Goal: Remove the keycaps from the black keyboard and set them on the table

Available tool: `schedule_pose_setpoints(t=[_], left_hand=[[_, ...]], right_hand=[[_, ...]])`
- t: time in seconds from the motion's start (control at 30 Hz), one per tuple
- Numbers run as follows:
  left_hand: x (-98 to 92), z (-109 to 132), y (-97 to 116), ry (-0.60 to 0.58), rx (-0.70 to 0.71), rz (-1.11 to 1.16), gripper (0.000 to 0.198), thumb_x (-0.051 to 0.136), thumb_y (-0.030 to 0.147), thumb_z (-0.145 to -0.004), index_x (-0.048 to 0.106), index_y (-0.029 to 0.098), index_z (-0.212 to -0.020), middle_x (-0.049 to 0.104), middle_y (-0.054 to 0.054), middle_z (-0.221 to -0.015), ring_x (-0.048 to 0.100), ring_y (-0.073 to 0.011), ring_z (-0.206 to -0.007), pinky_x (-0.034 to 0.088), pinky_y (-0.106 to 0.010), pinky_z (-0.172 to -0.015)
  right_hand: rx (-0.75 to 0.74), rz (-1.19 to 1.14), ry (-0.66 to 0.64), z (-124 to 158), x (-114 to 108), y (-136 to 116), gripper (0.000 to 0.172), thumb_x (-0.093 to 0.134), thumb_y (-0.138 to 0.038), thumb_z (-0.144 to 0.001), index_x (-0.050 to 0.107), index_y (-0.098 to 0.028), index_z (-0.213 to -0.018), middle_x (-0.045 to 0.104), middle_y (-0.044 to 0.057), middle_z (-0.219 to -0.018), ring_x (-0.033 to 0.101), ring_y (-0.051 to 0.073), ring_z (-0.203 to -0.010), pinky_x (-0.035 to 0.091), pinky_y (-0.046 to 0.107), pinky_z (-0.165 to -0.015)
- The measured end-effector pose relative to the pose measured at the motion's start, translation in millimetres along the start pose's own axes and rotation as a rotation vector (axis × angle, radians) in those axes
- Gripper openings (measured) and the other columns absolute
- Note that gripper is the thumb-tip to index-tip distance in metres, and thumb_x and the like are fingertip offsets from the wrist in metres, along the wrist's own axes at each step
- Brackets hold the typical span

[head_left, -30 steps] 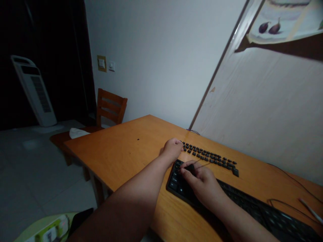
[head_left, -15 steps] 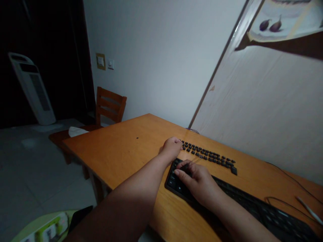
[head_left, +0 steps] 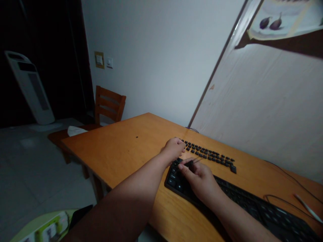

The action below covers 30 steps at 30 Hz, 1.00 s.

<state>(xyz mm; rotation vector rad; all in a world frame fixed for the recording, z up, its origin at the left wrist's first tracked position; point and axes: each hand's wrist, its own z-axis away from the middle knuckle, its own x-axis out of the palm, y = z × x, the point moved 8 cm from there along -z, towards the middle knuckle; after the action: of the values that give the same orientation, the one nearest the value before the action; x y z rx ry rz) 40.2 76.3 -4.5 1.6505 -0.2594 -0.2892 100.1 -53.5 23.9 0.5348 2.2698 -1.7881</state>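
Note:
A black keyboard [head_left: 252, 198] lies along the front of the wooden table, its left end under my right hand [head_left: 199, 174]. Between the thumb and fingers of that hand is a keycap puller [head_left: 189, 163] with a dark handle, its two thin wires pointing up and right, away from the keyboard. Beyond the keyboard, loose black keycaps [head_left: 214, 154] are laid out in rows. My left hand [head_left: 174, 148] is at the left end of those rows, fingers curled together. Whatever its fingertips pinch is hidden.
The wooden table [head_left: 121, 144] runs up to the wall, with a small dark speck on its left part. A cable [head_left: 285, 201] and a white pen-like stick [head_left: 306, 206] lie at the right. A wooden chair [head_left: 109, 104] stands behind the table; a green round stool top [head_left: 30, 225] is at lower left.
My left hand has shifted slightly to the right along the keycap rows. My right hand has turned a little, and the puller's wires have moved with it.

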Motion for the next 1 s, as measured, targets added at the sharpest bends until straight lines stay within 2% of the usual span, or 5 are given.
schedule_pose_setpoints(t=[0.13,0.37,0.6,0.87,1.0], left_hand=[[0.8,0.8,0.1,-0.008,-0.014,-0.004,0.012,0.061,0.027,-0.075,0.062,0.016,-0.078,0.066,-0.004,-0.07,0.052,-0.0095,-0.051,0.042,-0.021,-0.052],[1.2,3.7,1.4,-0.029,-0.04,-0.08,0.014,0.06,0.028,-0.075,0.062,0.015,-0.078,0.066,-0.003,-0.07,0.053,-0.0099,-0.054,0.042,-0.02,-0.054],[-1.8,2.7,18.2,-0.049,0.033,-0.061,0.013,0.056,0.029,-0.076,0.058,0.016,-0.076,0.063,-0.002,-0.069,0.049,-0.0084,-0.051,0.039,-0.02,-0.05],[17.3,22.5,40.3,-0.37,0.069,0.087,0.03,0.059,0.044,-0.079,0.059,0.015,-0.083,0.06,-0.001,-0.069,0.047,-0.0058,-0.05,0.036,-0.018,-0.049],[23.4,27.9,39.4,-0.414,0.073,0.12,0.029,0.065,0.041,-0.075,0.059,0.015,-0.085,0.058,0.0,-0.068,0.05,-0.0067,-0.053,0.037,-0.019,-0.05]], right_hand=[[0.01,-0.05,0.021,-1.4,-1.7,2.1,0.032,0.065,-0.048,-0.08,0.059,-0.017,-0.085,0.06,0.002,-0.075,0.054,0.017,-0.07,0.043,0.028,-0.064],[0.136,-0.108,0.089,-3.8,-18.3,13.4,0.037,0.063,-0.054,-0.08,0.06,-0.017,-0.082,0.062,0.002,-0.069,0.053,0.015,-0.061,0.039,0.026,-0.052],[0.106,-0.144,0.203,-5.4,-33.3,5.0,0.036,0.066,-0.052,-0.078,0.061,-0.018,-0.089,0.066,0.004,-0.077,0.059,0.018,-0.07,0.045,0.028,-0.06],[-0.048,0.055,0.384,-9.1,-68.8,-13.8,0.035,0.062,-0.051,-0.082,0.063,-0.017,-0.09,0.069,0.008,-0.086,0.064,0.021,-0.076,0.049,0.032,-0.067],[-0.109,0.199,0.398,-11.3,-71.8,-11.7,0.034,0.058,-0.05,-0.085,0.064,-0.017,-0.092,0.07,0.009,-0.087,0.065,0.023,-0.079,0.05,0.035,-0.071]])
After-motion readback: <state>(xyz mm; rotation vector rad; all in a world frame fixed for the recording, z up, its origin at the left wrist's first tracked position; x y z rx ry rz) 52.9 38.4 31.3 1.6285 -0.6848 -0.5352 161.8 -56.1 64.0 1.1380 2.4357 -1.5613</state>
